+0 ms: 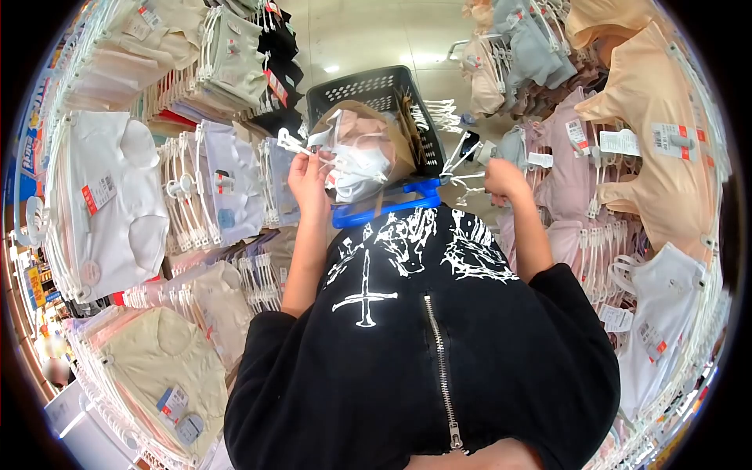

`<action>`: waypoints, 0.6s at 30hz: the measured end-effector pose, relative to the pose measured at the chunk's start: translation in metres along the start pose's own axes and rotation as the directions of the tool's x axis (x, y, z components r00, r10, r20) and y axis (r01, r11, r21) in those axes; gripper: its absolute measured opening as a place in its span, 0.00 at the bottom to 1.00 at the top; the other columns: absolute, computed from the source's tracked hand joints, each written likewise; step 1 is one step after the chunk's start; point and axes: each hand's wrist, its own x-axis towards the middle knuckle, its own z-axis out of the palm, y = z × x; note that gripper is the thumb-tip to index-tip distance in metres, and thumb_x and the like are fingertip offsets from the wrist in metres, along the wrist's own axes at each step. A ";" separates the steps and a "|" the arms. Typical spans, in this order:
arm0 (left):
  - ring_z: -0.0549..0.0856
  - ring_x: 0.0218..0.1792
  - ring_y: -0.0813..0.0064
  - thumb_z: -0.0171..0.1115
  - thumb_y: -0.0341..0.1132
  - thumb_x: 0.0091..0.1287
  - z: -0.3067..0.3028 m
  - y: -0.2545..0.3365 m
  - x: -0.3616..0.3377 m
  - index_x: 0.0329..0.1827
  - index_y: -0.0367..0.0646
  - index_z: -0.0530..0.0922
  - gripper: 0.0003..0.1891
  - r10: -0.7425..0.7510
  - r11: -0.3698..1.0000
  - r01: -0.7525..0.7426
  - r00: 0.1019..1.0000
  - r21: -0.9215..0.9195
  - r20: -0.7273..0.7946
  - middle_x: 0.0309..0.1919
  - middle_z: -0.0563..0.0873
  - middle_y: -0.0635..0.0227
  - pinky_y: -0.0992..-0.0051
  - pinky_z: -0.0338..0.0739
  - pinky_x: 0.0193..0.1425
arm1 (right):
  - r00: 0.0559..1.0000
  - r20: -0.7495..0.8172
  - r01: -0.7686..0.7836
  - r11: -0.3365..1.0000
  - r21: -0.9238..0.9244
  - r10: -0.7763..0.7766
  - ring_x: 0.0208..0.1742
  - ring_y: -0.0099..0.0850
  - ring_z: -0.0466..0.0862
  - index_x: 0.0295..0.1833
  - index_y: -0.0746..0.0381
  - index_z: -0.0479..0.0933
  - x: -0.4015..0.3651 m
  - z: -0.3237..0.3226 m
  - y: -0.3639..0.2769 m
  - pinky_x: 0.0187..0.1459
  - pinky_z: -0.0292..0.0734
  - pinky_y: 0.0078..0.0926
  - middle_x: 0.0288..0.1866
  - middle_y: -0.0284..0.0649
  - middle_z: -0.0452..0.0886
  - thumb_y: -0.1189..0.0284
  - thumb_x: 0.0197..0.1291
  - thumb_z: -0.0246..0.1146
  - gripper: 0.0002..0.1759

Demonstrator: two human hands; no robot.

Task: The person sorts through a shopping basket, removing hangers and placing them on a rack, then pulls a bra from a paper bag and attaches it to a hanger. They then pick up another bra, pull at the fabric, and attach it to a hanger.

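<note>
My left hand (310, 182) pinches a white plastic hanger (294, 144) beside a brown paper bag (401, 149). Pale pink and white garments (366, 149) and more white hangers fill the bag's mouth. This bag sits in a black basket (389, 78) with a blue handle (388, 205) close to my body. My right hand (505, 180) is closed to the right of the basket, by several white hangers (458, 166) on the right rack. What its fingers hold is partly hidden and too small to make out.
Racks of hanging underwear line both sides: white tops (117, 196) and cream tops (153, 364) on the left, beige tops (654, 102) and pink ones (562, 172) on the right. Tiled floor (352, 31) runs ahead between them.
</note>
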 end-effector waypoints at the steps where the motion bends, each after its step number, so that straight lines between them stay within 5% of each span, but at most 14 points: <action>1: 0.80 0.33 0.75 0.53 0.30 0.66 0.000 0.001 -0.001 0.41 0.38 0.73 0.05 -0.006 1.000 0.006 1.000 -0.005 0.001 0.31 0.80 0.65 0.80 0.74 0.34 | 1.000 0.005 0.008 1.000 -0.025 -0.007 0.14 0.33 0.80 0.16 0.71 0.75 0.012 0.008 0.002 0.21 0.76 0.29 0.14 0.45 0.78 0.80 0.41 0.51 0.09; 8: 0.81 0.32 0.74 0.54 0.31 0.65 -0.007 0.024 -0.006 0.41 0.38 0.72 0.06 0.033 0.998 -0.035 0.998 -0.043 -0.047 0.30 0.80 0.65 0.82 0.73 0.30 | 0.999 0.046 -0.013 0.994 0.105 0.008 0.15 0.30 0.80 0.15 0.67 0.75 0.089 0.079 0.032 0.25 0.78 0.29 0.13 0.43 0.78 0.79 0.42 0.51 0.10; 11: 0.81 0.32 0.73 0.55 0.32 0.65 -0.014 0.029 -0.004 0.41 0.39 0.71 0.06 0.057 0.998 -0.060 0.994 -0.028 -0.089 0.30 0.80 0.64 0.82 0.73 0.29 | 0.999 0.007 0.038 0.994 -0.102 -0.037 0.16 0.30 0.80 0.16 0.67 0.76 0.096 0.090 0.032 0.26 0.78 0.29 0.14 0.42 0.78 0.78 0.42 0.52 0.09; 18: 0.81 0.31 0.73 0.55 0.32 0.65 -0.018 0.028 -0.011 0.41 0.39 0.71 0.06 0.022 0.999 -0.026 0.995 -0.035 -0.101 0.30 0.80 0.64 0.82 0.73 0.30 | 0.979 -0.189 0.051 0.991 -0.125 -0.074 0.33 0.41 0.82 0.27 0.59 0.81 0.088 0.097 0.044 0.36 0.77 0.36 0.29 0.46 0.81 0.74 0.41 0.58 0.07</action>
